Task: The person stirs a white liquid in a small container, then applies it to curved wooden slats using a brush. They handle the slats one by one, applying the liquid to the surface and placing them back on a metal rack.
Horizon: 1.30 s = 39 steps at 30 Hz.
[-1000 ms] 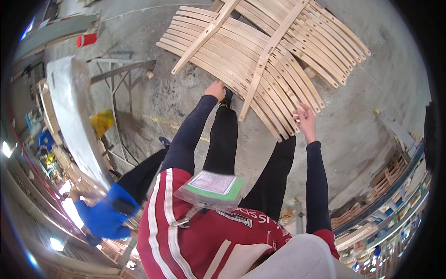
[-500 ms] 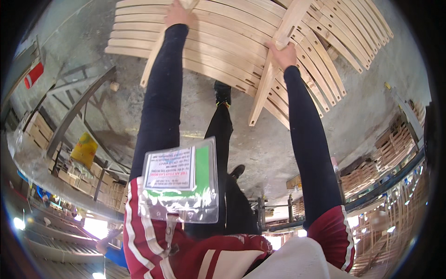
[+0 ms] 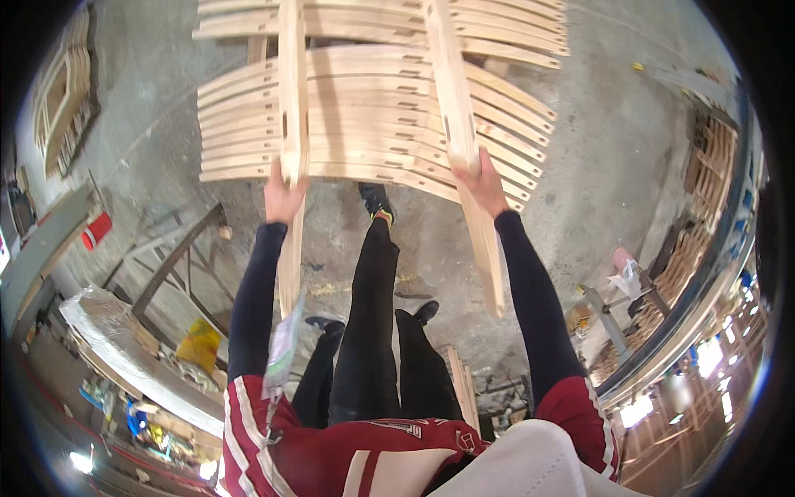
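Observation:
My left hand (image 3: pixel 284 197) is closed round the lower part of a long pale wooden bar (image 3: pixel 293 103) with a slot cut in it. A second slotted bar (image 3: pixel 451 91) slants down on the right, and my right hand (image 3: pixel 484 186) grips its edge. Both bars lie across a layer of curved wooden slats (image 3: pixel 356 112), side by side with small slots near their ends. The lower ends of the bars stick out past the slats toward me. Their far ends are cut off by the top of the picture, so I cannot tell whether they join.
More slats (image 3: pixel 505 33) lie beyond. Curved wooden pieces (image 3: pixel 65 99) sit on the concrete floor at far left. A metal frame (image 3: pixel 178 265), a yellow bag (image 3: pixel 199 344) and a plastic-wrapped stack (image 3: pixel 132 340) stand at left. Wood stacks (image 3: pixel 714 166) line the right. Dark-trousered legs and shoes (image 3: pixel 377 199) are below me.
Both hands and bars have come closer to me, and the bars now point more nearly straight ahead. My view has turned, and the slats appear more level. The hanging badge has swung edge-on.

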Available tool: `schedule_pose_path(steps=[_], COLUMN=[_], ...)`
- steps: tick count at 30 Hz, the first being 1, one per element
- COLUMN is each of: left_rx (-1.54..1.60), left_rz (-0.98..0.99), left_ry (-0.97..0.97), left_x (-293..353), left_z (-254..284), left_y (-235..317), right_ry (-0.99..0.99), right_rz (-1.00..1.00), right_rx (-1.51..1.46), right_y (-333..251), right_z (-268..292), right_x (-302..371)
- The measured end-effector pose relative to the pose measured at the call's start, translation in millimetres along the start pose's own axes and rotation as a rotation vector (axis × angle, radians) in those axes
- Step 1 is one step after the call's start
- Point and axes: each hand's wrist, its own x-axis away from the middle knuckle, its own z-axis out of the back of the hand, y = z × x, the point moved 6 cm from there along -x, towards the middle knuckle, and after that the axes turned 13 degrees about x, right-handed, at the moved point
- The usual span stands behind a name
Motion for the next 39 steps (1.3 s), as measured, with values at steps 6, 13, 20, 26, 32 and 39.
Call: schedule_pose_path(steps=[6,13,20,26,32,39], left_rx=[0.166,0.394,0.484,0.355,0.202,0.195], left_rz=[0.025,0.048,-0.202,-0.613,-1.090,-1.269], left_ry=[-0.210,-0.363,-0.488,-0.383,-0.348,-0.717], left_x=[168,385,513,528,530,572], left_z=[20,-21,-106,-154,-247,-428], left_y=[98,213,382,528,675,827], right_ry=[-0.072,-0.190,0.101,0.588,1.220,1.714], right_rz=[-0.032,-0.080,-0.121,-0.049,0.008,-0.162], right_rx=[-0.110,-0.021,-0.416,-0.500,-0.460,-0.490], right_y=[33,98,119,142,208,320], right_z=[127,245,360,468,570,650], right_x=[204,484,707,767,828,934])
